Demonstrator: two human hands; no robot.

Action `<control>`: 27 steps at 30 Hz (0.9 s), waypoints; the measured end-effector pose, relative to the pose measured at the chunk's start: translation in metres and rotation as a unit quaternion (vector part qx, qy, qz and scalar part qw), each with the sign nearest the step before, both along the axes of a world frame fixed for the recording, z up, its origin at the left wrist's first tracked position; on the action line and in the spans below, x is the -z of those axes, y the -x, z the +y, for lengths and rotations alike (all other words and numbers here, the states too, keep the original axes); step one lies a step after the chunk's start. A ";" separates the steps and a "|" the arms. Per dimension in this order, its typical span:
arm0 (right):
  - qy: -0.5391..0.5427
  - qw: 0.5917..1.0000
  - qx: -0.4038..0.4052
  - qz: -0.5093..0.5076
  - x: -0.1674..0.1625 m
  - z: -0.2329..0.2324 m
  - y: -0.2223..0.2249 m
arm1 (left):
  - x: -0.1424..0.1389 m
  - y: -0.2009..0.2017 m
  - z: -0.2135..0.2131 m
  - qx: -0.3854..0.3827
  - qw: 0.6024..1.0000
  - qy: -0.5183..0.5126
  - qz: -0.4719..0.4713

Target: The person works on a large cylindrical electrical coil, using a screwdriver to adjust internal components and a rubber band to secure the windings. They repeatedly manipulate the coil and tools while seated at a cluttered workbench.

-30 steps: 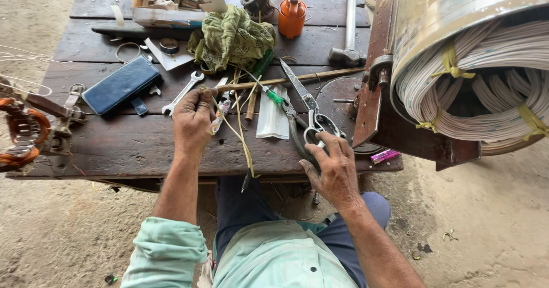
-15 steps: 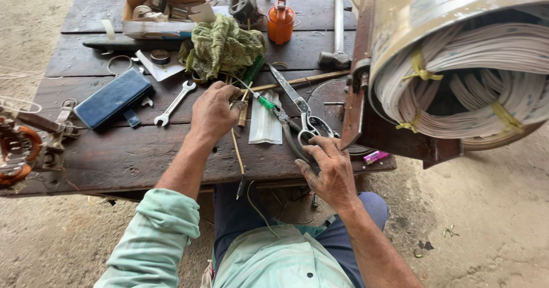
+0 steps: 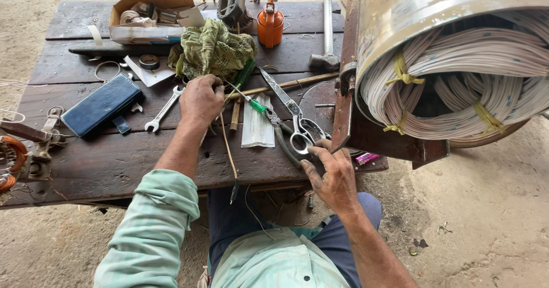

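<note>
Both of my hands are on the worktop (image 3: 114, 168), a dark plank top standing on sandy ground. My left hand (image 3: 201, 100) is clenched in a grip on a thin stick (image 3: 227, 145) that runs back toward me past the near edge; it looks light, stiff and easy to snap, so I judge it best held near the upper end. My right hand (image 3: 331, 176) lies spread with released fingers, fingertips touching the scissors (image 3: 297, 125) by their ring handles. These look like hard steel, heavier, safest taken at the loops. Just beside them lie a green screwdriver (image 3: 254, 102) and a spanner (image 3: 163, 109). A big coil of pale wire (image 3: 457, 88) fills the drum at my right.
</note>
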State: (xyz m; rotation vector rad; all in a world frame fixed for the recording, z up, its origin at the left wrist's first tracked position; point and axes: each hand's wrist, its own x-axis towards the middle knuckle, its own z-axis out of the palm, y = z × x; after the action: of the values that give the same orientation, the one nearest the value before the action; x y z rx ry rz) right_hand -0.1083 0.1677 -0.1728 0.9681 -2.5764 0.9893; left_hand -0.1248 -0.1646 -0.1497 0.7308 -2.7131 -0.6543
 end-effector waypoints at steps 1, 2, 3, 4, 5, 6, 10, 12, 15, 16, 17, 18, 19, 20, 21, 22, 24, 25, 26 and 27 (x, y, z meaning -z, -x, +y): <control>0.007 1.000 0.001 -0.019 0.001 0.000 0.001 | -0.001 -0.001 -0.004 0.012 1.000 0.012 -0.003; 0.014 0.999 0.003 -0.040 0.002 0.000 0.001 | -0.001 -0.004 -0.008 0.024 0.999 0.024 -0.006; 0.021 0.998 0.006 -0.062 0.003 0.000 0.001 | -0.003 -0.006 -0.009 0.037 0.999 0.036 -0.011; 0.020 0.998 0.007 -0.060 0.004 0.000 0.002 | -0.005 -0.008 -0.010 0.042 0.998 0.032 -0.033; 0.020 0.998 0.008 -0.058 0.005 -0.001 0.002 | -0.008 -0.010 -0.011 0.047 0.997 0.029 -0.055; 0.020 0.998 0.010 -0.057 0.006 -0.001 0.002 | -0.011 -0.012 -0.011 0.052 0.995 0.025 -0.077; 0.025 0.998 0.007 -0.060 0.007 0.001 0.002 | -0.032 -0.010 -0.011 0.069 0.976 0.018 -0.208; 0.025 0.998 0.004 -0.054 0.007 0.001 0.003 | -0.042 -0.005 -0.012 0.076 0.955 0.009 -0.286; 0.023 0.997 0.019 -0.075 0.006 0.000 0.005 | -0.047 0.007 -0.006 0.055 0.970 0.029 -0.237; 0.017 0.996 0.024 -0.081 0.007 -0.001 0.005 | -0.045 0.013 -0.001 0.067 0.981 0.042 -0.180; 0.011 0.996 0.029 -0.087 0.007 -0.001 0.006 | -0.042 0.020 0.008 0.078 0.988 0.055 -0.123; 0.008 0.995 0.034 -0.091 0.007 -0.001 0.006 | -0.041 0.027 0.014 0.091 0.991 0.070 -0.064; 0.020 0.997 0.023 -0.073 0.007 0.000 0.007 | -0.040 0.033 0.021 0.095 0.989 0.095 -0.062; 0.032 0.998 0.017 -0.052 0.007 0.001 0.007 | -0.039 0.040 0.028 0.104 0.986 0.120 -0.056; 0.041 0.999 0.018 -0.030 0.007 0.003 0.007 | -0.040 0.049 0.037 0.119 0.981 0.144 -0.049; 0.036 0.998 0.025 -0.040 0.007 0.007 0.007 | -0.042 0.055 0.043 0.105 0.983 0.122 -0.092; 0.025 0.997 0.041 -0.067 0.006 0.015 0.007 | -0.046 0.064 0.053 0.083 0.981 0.085 -0.156; 0.032 0.995 0.040 -0.081 0.006 0.020 0.006 | -0.047 0.067 0.055 0.073 0.979 0.071 -0.174; 0.041 0.994 0.036 -0.094 0.006 0.024 0.006 | -0.047 0.069 0.057 0.071 0.979 0.069 -0.176; 0.051 0.992 0.029 -0.108 0.006 0.029 0.007 | -0.047 0.070 0.058 0.065 0.979 0.068 -0.179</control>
State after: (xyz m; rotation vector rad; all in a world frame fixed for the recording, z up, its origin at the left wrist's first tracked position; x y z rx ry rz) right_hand -0.1149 0.1965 -0.1790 0.7937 -2.6773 1.2581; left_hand -0.1944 -0.1062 -0.1023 0.6990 -3.1199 -0.3877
